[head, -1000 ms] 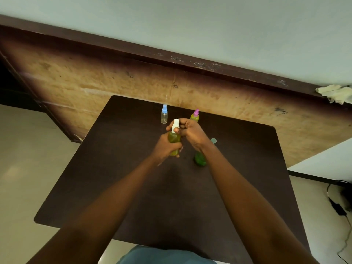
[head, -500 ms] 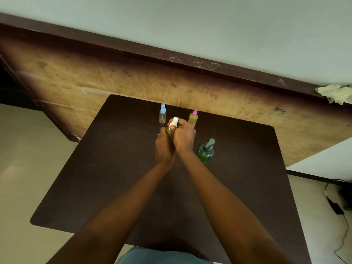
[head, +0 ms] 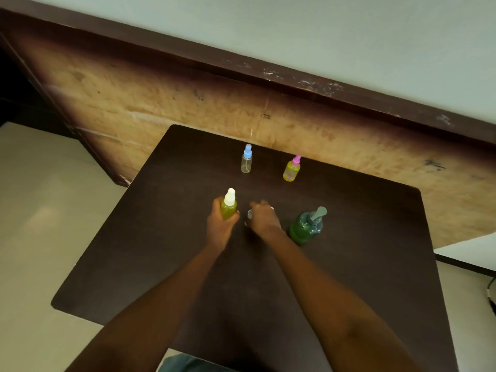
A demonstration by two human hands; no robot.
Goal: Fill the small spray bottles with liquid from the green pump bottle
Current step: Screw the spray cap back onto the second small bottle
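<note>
My left hand point(head: 220, 224) grips a small spray bottle with a white top point(head: 228, 206), full of yellow-green liquid and upright just above the dark table point(head: 161, 237). My right hand point(head: 264, 220) is low over the table just right of it, fingers curled beside a small clear cap point(head: 250, 214); blur hides whether they pinch it. The green pump bottle point(head: 306, 226) stands right of my right hand. Farther back stand an empty clear spray bottle with a blue top point(head: 246, 159) and a filled one with a pink top point(head: 292, 169).
A worn wooden panel point(head: 188, 103) rises directly behind the table's far edge. Pale floor point(head: 40, 210) lies to the left. A white surface edge point(head: 469, 253) and a dark cable point(head: 491, 296) sit at the right.
My right hand has let go of the white spray top and dropped to the table beside the clear cap. My left hand has shifted the white-topped bottle slightly left.
</note>
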